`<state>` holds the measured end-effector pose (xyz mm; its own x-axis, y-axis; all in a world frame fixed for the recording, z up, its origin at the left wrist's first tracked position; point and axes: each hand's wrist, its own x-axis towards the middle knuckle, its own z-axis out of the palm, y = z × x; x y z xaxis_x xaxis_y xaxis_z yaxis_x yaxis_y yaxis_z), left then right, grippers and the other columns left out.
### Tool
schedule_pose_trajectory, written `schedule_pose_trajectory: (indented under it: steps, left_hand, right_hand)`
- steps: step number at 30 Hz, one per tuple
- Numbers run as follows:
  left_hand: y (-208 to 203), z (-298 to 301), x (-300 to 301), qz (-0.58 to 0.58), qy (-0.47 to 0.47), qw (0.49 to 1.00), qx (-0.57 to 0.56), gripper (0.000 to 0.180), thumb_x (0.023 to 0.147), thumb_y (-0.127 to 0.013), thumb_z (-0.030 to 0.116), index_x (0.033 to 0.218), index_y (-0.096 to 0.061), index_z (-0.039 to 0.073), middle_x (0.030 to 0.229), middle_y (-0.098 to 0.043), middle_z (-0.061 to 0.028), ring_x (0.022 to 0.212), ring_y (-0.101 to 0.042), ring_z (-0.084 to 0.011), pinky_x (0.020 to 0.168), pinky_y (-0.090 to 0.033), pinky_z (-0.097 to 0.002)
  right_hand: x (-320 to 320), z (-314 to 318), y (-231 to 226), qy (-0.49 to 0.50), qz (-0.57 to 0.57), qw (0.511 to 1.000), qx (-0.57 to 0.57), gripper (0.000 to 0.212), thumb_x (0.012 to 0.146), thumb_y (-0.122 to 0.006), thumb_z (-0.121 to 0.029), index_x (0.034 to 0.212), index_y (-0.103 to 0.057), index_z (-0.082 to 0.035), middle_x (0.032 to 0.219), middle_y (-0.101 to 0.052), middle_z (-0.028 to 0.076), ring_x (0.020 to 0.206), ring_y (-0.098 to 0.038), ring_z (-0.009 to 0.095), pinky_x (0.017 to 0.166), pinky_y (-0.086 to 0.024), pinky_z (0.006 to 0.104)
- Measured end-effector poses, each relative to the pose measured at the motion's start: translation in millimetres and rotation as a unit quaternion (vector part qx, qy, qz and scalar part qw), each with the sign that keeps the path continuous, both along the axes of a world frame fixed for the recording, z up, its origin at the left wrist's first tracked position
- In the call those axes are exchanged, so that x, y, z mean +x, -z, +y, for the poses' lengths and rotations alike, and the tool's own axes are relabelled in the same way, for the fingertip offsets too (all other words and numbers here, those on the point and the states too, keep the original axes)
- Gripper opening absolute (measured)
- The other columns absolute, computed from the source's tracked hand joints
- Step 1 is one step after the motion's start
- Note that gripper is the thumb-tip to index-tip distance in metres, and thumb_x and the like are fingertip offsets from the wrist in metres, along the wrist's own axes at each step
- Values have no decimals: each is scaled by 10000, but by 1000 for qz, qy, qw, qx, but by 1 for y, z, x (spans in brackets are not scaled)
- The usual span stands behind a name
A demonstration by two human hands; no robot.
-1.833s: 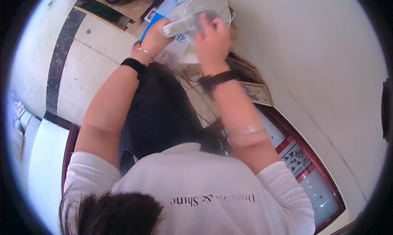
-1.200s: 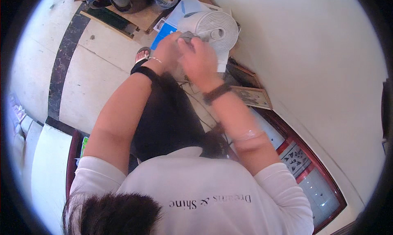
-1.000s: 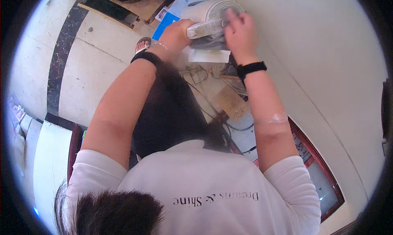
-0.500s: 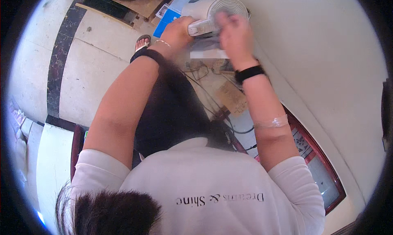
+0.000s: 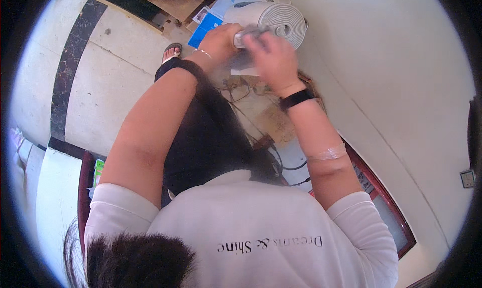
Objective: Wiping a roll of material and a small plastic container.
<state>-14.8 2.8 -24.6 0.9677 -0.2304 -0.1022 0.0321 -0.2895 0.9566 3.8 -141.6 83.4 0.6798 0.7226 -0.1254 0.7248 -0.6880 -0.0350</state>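
Observation:
Far ahead of my body, my left hand [image 5: 218, 44] is closed round a small white object with a rounded end [image 5: 238, 39]. Its kind is not clear, and my fingers hide part of it. Against the other end is my right hand [image 5: 276, 62], fingers bent and smeared by motion. A grey, soft-looking thing [image 5: 257, 31] shows at its fingertips, too blurred to name. Just beyond both hands lies a rolled white mat [image 5: 296, 24], its spiral end toward the right. Below the hands the edge of a white sheet [image 5: 243, 72] shows.
A blue printed card or box [image 5: 205, 31] lies left of the roll. Cables [image 5: 241, 95] run beneath my forearms, near a brown board [image 5: 281, 122]. At right stands a pale wall [image 5: 381, 62] with a socket [image 5: 467, 178]. A red-framed glass panel [image 5: 389, 212] is by my right elbow.
My right hand has moved left and slightly down, toward my left hand, away from the roll's spiral end. My left hand still grips the white object. The whole view has shifted slightly.

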Motion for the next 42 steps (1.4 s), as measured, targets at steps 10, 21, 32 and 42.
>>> schedule_pose_trajectory:
  steps: [10, 21, 32, 42]
  left_hand:
    - [-5, -5, 1, 33, -9, 999, 23, 253, 687, -602, 103, 938, -570, 97, 902, -585, -122, 894, -544, -304, 768, -436, -386]
    - [-12, -5, 5, 45, 12, 998, 34, 258, 675, -606, 89, 931, -581, 102, 919, -583, -130, 909, -540, -314, 781, -435, -383]
    - [8, -4, 0, 28, 0, 999, 18, 280, 649, -613, 60, 922, -546, 63, 928, -573, -138, 915, -530, -331, 795, -423, -387]
    - [-4, -3, 3, 57, 16, 998, 23, 267, 684, -611, 135, 939, -561, 76, 926, -580, -141, 910, -533, -326, 786, -434, -377]
  right_hand:
    - [-7, 16, 18, 312, -59, 942, 109, 438, 659, -570, -50, 1093, -569, -111, 914, -500, 158, 823, -498, 320, 718, -416, 407]
    - [51, -43, -15, 23, 18, 999, 26, 398, 668, -560, -78, 1061, -572, -141, 943, -510, 147, 811, -512, 332, 667, -431, 433]
    - [8, 8, -2, 83, 22, 994, 71, 409, 653, -567, -61, 1053, -577, -147, 975, -501, 114, 834, -491, 326, 689, -431, 422]
    - [36, 3, 14, 255, -64, 964, 42, 406, 653, -576, -63, 1046, -590, -166, 909, -528, 148, 825, -493, 322, 711, -420, 400]
